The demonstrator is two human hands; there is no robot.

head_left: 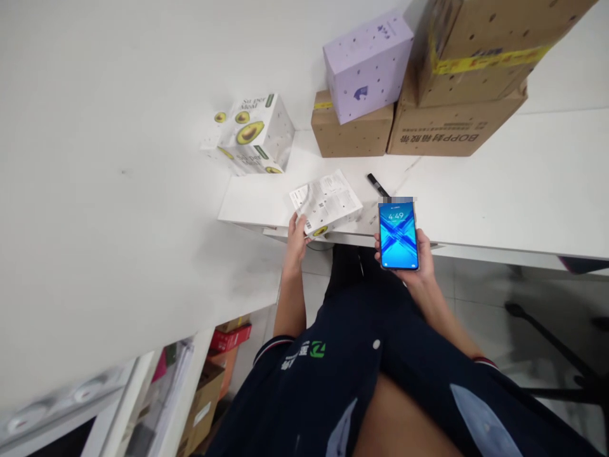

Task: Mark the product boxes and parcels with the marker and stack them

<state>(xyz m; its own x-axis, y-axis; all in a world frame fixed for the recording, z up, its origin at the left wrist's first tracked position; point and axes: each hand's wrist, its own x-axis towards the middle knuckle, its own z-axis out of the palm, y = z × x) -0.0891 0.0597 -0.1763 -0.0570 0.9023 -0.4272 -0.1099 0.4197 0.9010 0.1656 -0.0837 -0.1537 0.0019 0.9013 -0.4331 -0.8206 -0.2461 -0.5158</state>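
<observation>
My right hand (424, 257) is wrapped round a smartphone (398, 236), whose lit blue screen reads 4:49. The phone is above the table's front edge. At the left, my left hand (297, 235) grips the near left corner of a white printed box (328, 202) with an avocado picture on its side. That box lies on the white table with its text face up. A black marker pen (379, 186) rests just behind the phone. The fingers under the box and behind the phone are partly hidden.
On the white table (485, 203), a larger avocado-print box (257, 136) stands at the back left. Behind are a small brown carton (352, 136), a lilac box (371, 70) leaning on it, and stacked cartons (457, 127). A white wall (118, 158) bounds the left; a chair base (547, 336) is at lower right.
</observation>
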